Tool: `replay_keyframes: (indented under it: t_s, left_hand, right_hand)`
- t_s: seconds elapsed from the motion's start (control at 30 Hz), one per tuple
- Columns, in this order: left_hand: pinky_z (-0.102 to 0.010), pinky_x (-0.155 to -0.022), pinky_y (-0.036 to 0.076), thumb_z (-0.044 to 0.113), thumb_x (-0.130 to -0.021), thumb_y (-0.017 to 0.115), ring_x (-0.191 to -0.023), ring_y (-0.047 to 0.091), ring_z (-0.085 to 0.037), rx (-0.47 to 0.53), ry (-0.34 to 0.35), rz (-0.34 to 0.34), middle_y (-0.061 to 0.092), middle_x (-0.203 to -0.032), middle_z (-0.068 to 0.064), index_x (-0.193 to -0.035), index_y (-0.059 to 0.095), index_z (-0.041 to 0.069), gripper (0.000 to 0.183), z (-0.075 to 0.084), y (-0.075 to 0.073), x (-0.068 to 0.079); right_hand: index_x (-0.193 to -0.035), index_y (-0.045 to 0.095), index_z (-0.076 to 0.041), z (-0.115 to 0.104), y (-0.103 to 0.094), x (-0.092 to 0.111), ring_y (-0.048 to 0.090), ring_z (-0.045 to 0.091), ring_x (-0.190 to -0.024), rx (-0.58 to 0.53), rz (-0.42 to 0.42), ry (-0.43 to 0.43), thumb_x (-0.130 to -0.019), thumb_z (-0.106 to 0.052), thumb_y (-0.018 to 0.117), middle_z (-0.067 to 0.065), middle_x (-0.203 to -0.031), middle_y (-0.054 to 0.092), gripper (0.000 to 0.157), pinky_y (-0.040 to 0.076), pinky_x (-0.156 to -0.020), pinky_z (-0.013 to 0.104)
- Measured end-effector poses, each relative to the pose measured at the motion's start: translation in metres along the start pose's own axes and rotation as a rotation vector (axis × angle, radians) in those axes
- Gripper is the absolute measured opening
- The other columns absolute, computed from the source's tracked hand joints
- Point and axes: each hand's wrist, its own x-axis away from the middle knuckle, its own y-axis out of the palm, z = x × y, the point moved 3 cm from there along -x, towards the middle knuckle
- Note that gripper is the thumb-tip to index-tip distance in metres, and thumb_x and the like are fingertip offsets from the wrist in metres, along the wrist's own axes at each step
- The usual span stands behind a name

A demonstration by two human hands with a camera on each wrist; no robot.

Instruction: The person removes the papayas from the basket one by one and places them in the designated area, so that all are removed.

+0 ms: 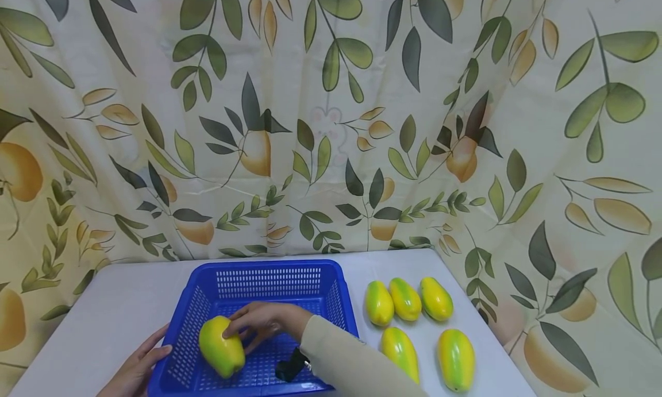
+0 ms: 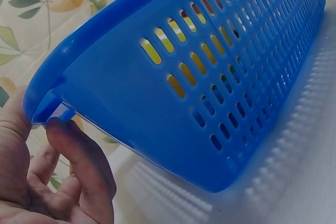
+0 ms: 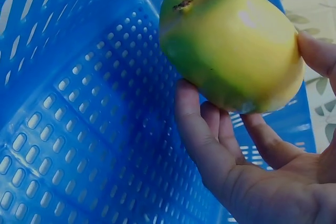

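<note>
My right hand (image 1: 269,321) grips a yellow-and-green papaya (image 1: 219,346) inside the blue plastic basket (image 1: 279,265). In the right wrist view the thumb lies on one side of the papaya (image 3: 236,45) and the fingers (image 3: 197,124) on the other, over the perforated basket floor. At the basket's left side, my left hand (image 1: 138,367) holds the rim. Seen from the left wrist, its thumb and curled fingers (image 2: 79,150) pinch the rim at a corner.
On the white table (image 1: 134,293), right of the basket, lie several more papayas, among them one at the back (image 1: 436,299) and one near the front (image 1: 456,359). A leaf-patterned curtain (image 1: 331,213) hangs behind the table. A black strap device (image 1: 291,367) sits at the right wrist.
</note>
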Motion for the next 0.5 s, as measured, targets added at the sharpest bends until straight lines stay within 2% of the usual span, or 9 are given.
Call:
replay_keyframes:
  t_s: [0.07, 0.3, 0.5]
  left_hand:
    - [-0.063, -0.089, 0.051, 0.04, -0.101, 0.053, -0.1, 0.068, -0.035, -0.005, -0.005, 0.008, 0.063, -0.112, -0.001, -0.157, -0.012, 0.019, 0.088, 0.001, 0.001, 0.0]
    - [-0.064, -0.089, 0.052, 0.04, -0.1, 0.053, -0.098, 0.068, -0.034, -0.015, -0.011, 0.041, 0.063, -0.111, -0.003, -0.157, -0.012, 0.017, 0.089, 0.004, 0.002, -0.003]
    - [-0.063, -0.09, 0.052, 0.037, -0.102, 0.05, -0.1, 0.067, -0.032, -0.003, 0.013, -0.008, 0.063, -0.109, -0.001, -0.155, -0.015, 0.014, 0.087, 0.004, 0.001, -0.005]
  right_hand:
    - [-0.133, 0.056, 0.001, -0.001, -0.001, 0.001, 0.056, 0.036, -0.119, -0.003, 0.0, -0.005, -0.088, -0.009, 0.064, 0.011, -0.121, 0.062, 0.047, 0.057, -0.088, 0.052]
    - [-0.136, 0.053, 0.003, -0.002, -0.004, 0.005, 0.058, 0.034, -0.114, -0.014, 0.015, -0.023, -0.088, -0.01, 0.065, 0.012, -0.117, 0.062, 0.05, 0.058, -0.087, 0.053]
    - [-0.139, 0.05, 0.003, -0.006, -0.008, 0.014, 0.056, 0.037, -0.118, -0.002, 0.033, -0.039, -0.089, -0.011, 0.065, 0.013, -0.122, 0.06, 0.054, 0.057, -0.087, 0.053]
